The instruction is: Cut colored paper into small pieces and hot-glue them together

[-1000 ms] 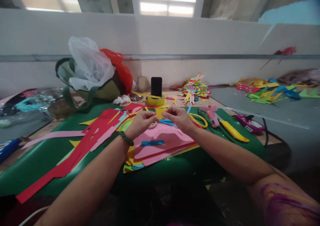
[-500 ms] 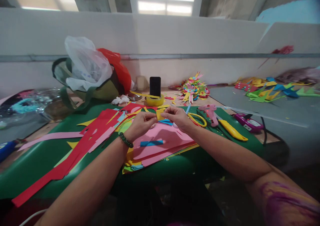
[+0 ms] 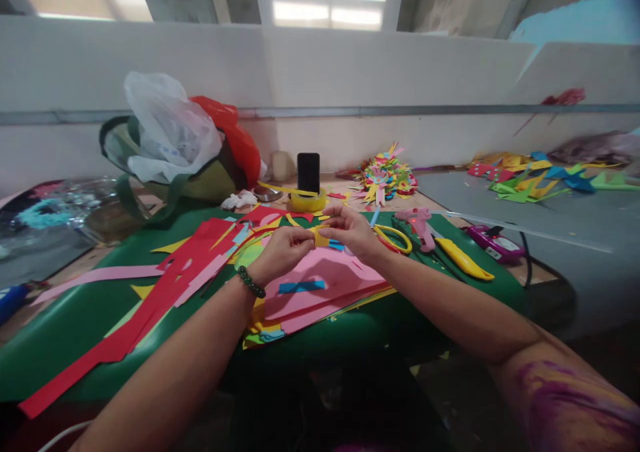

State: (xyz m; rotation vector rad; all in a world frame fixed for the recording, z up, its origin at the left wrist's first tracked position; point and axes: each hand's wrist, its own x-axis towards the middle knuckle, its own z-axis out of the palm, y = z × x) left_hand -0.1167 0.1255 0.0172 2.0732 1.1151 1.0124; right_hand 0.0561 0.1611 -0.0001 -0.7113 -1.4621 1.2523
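Observation:
A small yellow piece of paper [image 3: 321,237] is held up between my two hands, over the pink sheets [image 3: 330,272]. My left hand [image 3: 289,247], with a dark green bead bracelet at the wrist, pinches its left edge. My right hand [image 3: 353,232] has fingers and thumb closed on the right side of the same piece. Below them a blue paper strip [image 3: 301,287] lies flat on the pink stack. Yellow-handled scissors [image 3: 395,239] rest just right of my right hand, beside a pink glue gun [image 3: 420,225] and a yellow utility knife [image 3: 465,259].
Red paper strips [image 3: 165,285] spread across the green mat [image 3: 75,325] at left. Behind are a tape roll [image 3: 308,203], an upright phone [image 3: 309,172], a cluster of paper flowers [image 3: 387,177] and a bag [image 3: 200,179]. A purple device [image 3: 495,244] sits at right.
My right hand's fingers have shifted and spread a little around the yellow paper, which now sits lower and closer to my left fingertips. The view has moved slightly.

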